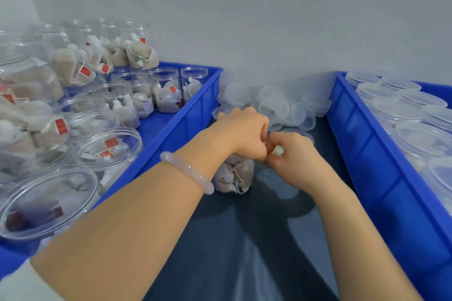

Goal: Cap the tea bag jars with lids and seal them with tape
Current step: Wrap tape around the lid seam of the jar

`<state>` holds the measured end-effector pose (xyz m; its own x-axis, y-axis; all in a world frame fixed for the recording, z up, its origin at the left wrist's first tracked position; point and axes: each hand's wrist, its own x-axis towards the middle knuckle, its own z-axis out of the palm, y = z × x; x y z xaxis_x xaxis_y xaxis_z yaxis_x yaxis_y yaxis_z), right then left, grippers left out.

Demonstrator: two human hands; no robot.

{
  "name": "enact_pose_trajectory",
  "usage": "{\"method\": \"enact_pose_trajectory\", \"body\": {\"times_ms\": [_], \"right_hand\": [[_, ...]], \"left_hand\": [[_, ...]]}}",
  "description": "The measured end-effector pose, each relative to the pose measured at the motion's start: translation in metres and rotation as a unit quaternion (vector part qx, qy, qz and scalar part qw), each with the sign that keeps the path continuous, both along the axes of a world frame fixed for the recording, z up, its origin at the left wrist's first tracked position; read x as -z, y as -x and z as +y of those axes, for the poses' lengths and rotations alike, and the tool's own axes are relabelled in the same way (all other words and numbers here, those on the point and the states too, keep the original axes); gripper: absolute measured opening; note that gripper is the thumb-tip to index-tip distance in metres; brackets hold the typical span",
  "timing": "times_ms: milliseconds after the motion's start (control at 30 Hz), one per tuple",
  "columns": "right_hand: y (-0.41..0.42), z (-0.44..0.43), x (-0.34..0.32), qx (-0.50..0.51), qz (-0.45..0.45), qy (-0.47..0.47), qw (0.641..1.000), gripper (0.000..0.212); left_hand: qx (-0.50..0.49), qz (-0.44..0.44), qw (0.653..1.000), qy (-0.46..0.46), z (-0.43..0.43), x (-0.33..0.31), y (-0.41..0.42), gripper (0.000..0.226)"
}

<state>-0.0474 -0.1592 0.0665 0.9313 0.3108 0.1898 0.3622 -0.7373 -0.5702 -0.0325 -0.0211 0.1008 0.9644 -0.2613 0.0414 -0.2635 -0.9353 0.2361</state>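
A clear jar of tea bags [234, 176] stands on the dark table between two blue crates. My left hand [244, 133] curls over the jar's top and hides its mouth. My right hand [291, 156] meets it from the right, pinching a small pale piece [277, 150] at the jar's top; whether it is tape I cannot tell. A heap of clear plastic lids [281, 105] lies just behind both hands against the wall.
The blue crate on the left [195, 114] holds several open jars of tea bags [166, 90]. The blue crate on the right [362, 144] holds several capped jars [389, 110]. A grey wall closes the back. Dark tabletop [244, 239] runs between the crates.
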Motion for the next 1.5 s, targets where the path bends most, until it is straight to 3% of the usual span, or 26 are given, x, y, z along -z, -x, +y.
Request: {"method": "enact_pose_trajectory", "body": {"times_ms": [133,267,367,433,500,567,767,933,1067,1167,1233,1367,1500], "right_hand": [[0.005,0.000,-0.005,0.012,-0.024,0.004,1.000,0.024],[0.005,0.006,-0.010,0.018,-0.047,0.024,0.998,0.017],[0.007,0.010,-0.009,0.031,-0.071,0.034,0.996,0.031],[0.011,0.011,-0.007,0.043,-0.081,0.031,0.995,0.036],[0.016,0.014,-0.004,0.056,-0.089,0.023,0.994,0.026],[0.019,0.016,-0.001,0.079,-0.099,0.016,0.992,0.014],[0.030,0.017,0.003,0.107,-0.085,0.008,0.991,0.007],[0.040,0.016,-0.002,0.097,-0.086,-0.007,0.991,0.008],[0.052,0.011,0.014,0.070,-0.128,-0.058,0.988,0.017],[0.025,0.004,0.027,0.068,-0.101,0.003,0.993,0.014],[0.009,0.005,0.039,0.045,-0.086,0.027,0.995,0.011],[-0.010,0.010,0.069,0.029,-0.068,0.187,0.980,0.013],[-0.026,0.009,0.069,0.001,-0.063,0.131,0.989,0.014]], "left_hand": [[0.001,0.050,0.999,-0.006,-0.005,-0.011,-0.006,0.030],[0.006,0.026,0.999,0.036,-0.003,-0.009,-0.004,0.021],[-0.023,0.004,1.000,-0.018,-0.002,0.000,-0.003,0.032],[-0.027,0.004,1.000,-0.014,-0.005,0.000,-0.004,0.016],[-0.025,0.014,0.999,0.014,-0.007,-0.002,-0.006,0.003],[-0.023,0.023,0.999,0.031,-0.006,-0.004,-0.007,0.006],[-0.017,0.032,0.998,0.054,-0.007,-0.002,-0.010,0.009],[-0.038,0.027,0.997,0.056,-0.006,-0.002,-0.019,0.005],[-0.073,0.030,0.996,0.048,-0.002,-0.003,-0.034,0.018],[-0.055,0.024,0.997,0.037,-0.005,-0.001,-0.035,0.002],[-0.053,0.020,0.998,0.042,-0.004,0.000,-0.037,0.013],[-0.059,0.008,0.997,0.046,-0.003,0.003,-0.041,0.016],[-0.083,0.005,0.996,0.037,-0.005,0.002,-0.044,0.019]]}}
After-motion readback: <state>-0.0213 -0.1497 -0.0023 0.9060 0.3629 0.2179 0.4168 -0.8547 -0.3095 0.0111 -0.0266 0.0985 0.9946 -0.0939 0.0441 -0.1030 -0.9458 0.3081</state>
